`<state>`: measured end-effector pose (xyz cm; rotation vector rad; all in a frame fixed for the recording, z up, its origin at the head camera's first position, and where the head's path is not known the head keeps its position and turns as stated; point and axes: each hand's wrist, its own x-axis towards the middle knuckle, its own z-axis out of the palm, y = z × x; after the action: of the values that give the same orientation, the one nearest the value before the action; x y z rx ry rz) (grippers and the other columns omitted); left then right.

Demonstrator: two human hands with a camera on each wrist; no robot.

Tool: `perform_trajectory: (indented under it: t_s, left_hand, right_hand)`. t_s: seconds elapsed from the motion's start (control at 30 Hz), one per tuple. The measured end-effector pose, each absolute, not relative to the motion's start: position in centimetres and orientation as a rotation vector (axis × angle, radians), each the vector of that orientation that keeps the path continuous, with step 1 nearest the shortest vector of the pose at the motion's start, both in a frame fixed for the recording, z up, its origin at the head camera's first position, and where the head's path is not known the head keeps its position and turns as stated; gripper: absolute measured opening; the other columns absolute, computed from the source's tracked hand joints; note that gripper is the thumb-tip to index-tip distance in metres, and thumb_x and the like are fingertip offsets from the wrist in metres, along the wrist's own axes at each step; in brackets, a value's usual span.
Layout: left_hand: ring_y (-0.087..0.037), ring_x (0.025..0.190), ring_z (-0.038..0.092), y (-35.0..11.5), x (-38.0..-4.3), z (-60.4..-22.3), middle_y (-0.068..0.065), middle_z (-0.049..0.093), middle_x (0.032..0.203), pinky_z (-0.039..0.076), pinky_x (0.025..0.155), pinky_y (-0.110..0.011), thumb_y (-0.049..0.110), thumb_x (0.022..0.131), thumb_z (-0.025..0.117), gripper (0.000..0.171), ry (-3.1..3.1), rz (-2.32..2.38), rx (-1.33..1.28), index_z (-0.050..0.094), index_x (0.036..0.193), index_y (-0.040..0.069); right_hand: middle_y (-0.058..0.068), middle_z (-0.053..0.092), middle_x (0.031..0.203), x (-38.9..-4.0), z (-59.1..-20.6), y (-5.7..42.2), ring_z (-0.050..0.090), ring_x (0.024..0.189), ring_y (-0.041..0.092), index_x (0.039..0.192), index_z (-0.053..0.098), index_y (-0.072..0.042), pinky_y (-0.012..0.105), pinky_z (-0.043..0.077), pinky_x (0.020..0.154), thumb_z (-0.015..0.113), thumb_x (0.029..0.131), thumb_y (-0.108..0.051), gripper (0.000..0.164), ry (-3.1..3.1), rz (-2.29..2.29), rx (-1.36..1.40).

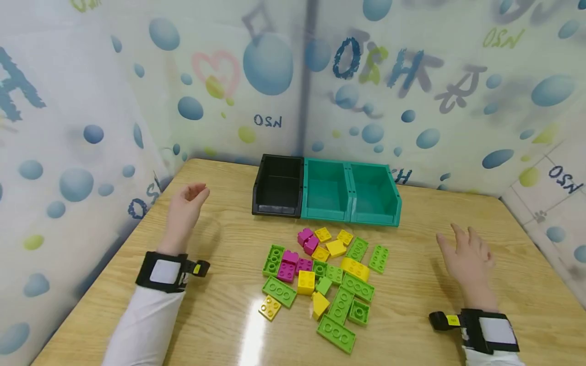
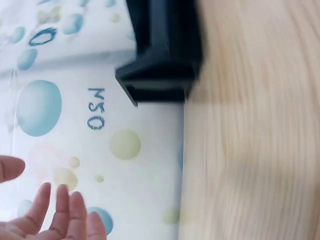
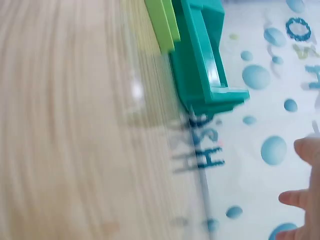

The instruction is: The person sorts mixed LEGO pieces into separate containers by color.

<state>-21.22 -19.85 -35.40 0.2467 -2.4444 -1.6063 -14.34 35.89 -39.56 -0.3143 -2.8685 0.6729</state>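
My left hand hovers over the left part of the table, fingers loosely bent and holding nothing; its spread fingers show in the left wrist view. On the right side my right hand is held with fingers apart, also holding nothing. Between the hands lies a loose spread of toy building bricks: green bricks, yellow bricks and magenta bricks. Behind them stand a black bin and two joined teal bins, their insides bare.
The wooden table reaches back to a printed cloth wall with blue bubbles and letters. In the right wrist view, a green brick overlaps the teal bin. The black bin tops the left wrist view.
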Motion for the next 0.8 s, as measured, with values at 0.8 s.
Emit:
perform_trajectory:
  t_s: [0.8]
  left_hand:
    - [-0.035,0.125,0.044,-13.8,-25.8,-38.9,-0.023,0.048,0.135,0.039,0.101,-0.045,0.019,0.096,0.054,0.044,-2.467,-1.836,0.211,0.045,0.134,-0.001]
  right_hand:
    - [0.031,0.045,0.122,-15.3,-39.8,28.1,0.055,0.103,0.041,0.131,0.046,0.001,0.050,0.049,0.078,0.057,0.090,-0.047,0.063,-3.127,0.824,0.063]
